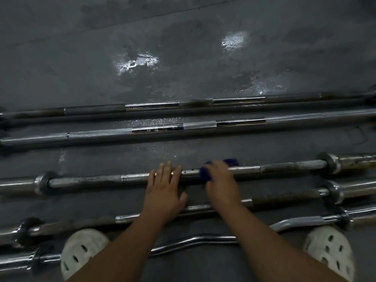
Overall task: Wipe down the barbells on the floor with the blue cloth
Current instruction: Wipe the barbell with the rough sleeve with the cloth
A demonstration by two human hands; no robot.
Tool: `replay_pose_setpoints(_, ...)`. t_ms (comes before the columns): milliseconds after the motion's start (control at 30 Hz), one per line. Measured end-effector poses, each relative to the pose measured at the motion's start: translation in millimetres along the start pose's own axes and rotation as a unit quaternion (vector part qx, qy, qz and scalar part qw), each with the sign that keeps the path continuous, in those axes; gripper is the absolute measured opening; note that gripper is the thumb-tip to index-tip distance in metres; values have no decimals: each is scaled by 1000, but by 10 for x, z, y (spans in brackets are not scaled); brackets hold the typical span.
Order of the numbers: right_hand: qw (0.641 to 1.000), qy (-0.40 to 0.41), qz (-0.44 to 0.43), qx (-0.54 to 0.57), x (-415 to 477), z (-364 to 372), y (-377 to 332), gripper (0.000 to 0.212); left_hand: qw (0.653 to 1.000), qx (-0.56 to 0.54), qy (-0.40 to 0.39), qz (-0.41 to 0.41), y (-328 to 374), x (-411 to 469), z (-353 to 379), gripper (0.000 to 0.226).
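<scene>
Right hand (220, 181) is gripping crumpled blue cloth (205, 174) on rust-spotted grey steel barbell (284, 166); left hand (164, 188) is lying flat, fingers straight, beside cloth. Grime is showing along that barbell's shaft; wiping looks unfinished.

The right hand (221, 181) holds the blue cloth (205, 174) on a barbell (284, 165), left hand (164, 189) flat alongside.

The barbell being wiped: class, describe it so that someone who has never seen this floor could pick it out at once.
On the dark floor lie several bars in rows. Counting from the far side, it is the third barbell. Only it has the left hand resting on it and the right hand pressing the blue cloth to its shaft.
</scene>
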State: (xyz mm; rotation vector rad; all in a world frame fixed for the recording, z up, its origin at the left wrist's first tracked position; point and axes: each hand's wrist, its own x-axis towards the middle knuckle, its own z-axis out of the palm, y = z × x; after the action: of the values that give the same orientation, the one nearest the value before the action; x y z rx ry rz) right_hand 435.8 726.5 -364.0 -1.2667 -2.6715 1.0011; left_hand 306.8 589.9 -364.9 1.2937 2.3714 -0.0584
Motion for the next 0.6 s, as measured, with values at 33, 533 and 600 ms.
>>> replay_pose_setpoints(33,996,-59,-70,4,-22,37,-97,59,1000,3,4,-1,8,-30,24,80)
replay_pose_setpoints(533,997,71,28,-5,240,63,-39,49,1000,-10,-13,-14,13,441,-132,81)
replay_pose_setpoints(600,999,-15,-40,27,311,125,-141,56,999,2,38,14,41,411,-140,76)
